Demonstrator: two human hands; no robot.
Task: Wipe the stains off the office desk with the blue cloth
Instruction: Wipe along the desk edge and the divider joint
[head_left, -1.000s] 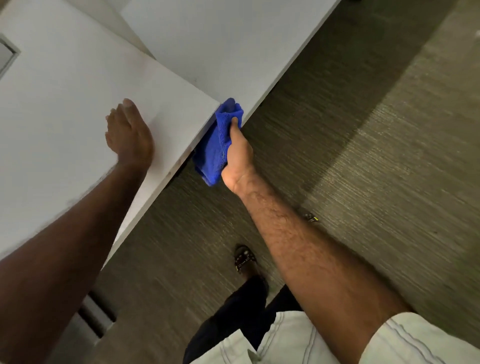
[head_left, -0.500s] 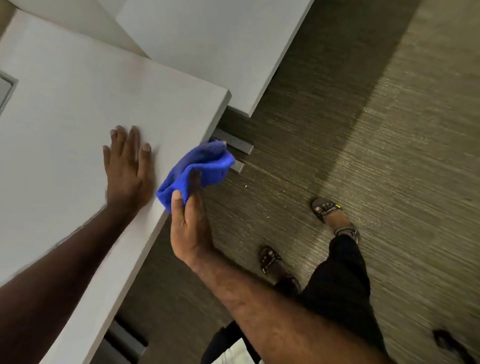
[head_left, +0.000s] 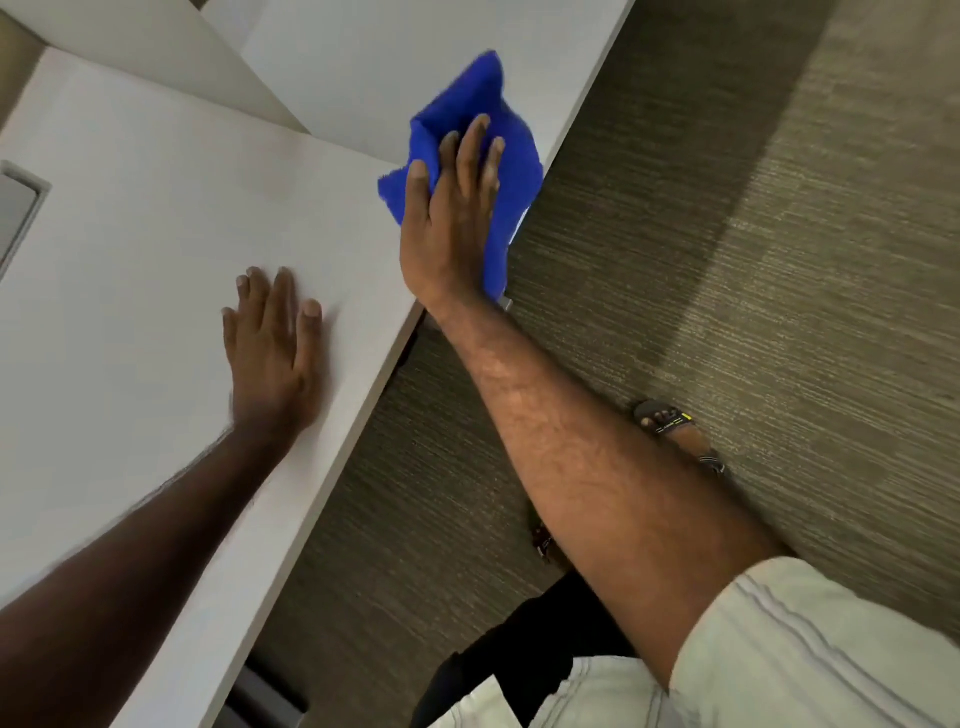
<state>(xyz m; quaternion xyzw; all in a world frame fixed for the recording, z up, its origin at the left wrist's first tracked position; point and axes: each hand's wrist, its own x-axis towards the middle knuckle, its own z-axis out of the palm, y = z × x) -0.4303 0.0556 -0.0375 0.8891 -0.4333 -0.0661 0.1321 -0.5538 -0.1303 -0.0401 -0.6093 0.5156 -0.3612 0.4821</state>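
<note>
blue cloth (head_left: 470, 96) pressed under the flat right hand (head_left: 451, 228), left hand (head_left: 270, 353) flat on the desk (head_left: 130, 291).

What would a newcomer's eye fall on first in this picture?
The bright blue cloth, top centre, at the edge of the desk, with the right hand pressing flat on it. Next, the left hand, lying flat on the white desk, lower left of the cloth.

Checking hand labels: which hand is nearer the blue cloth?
Right. The right hand presses on the blue cloth at the desk corner; the left hand lies flat on the desk, apart from the cloth.
</note>
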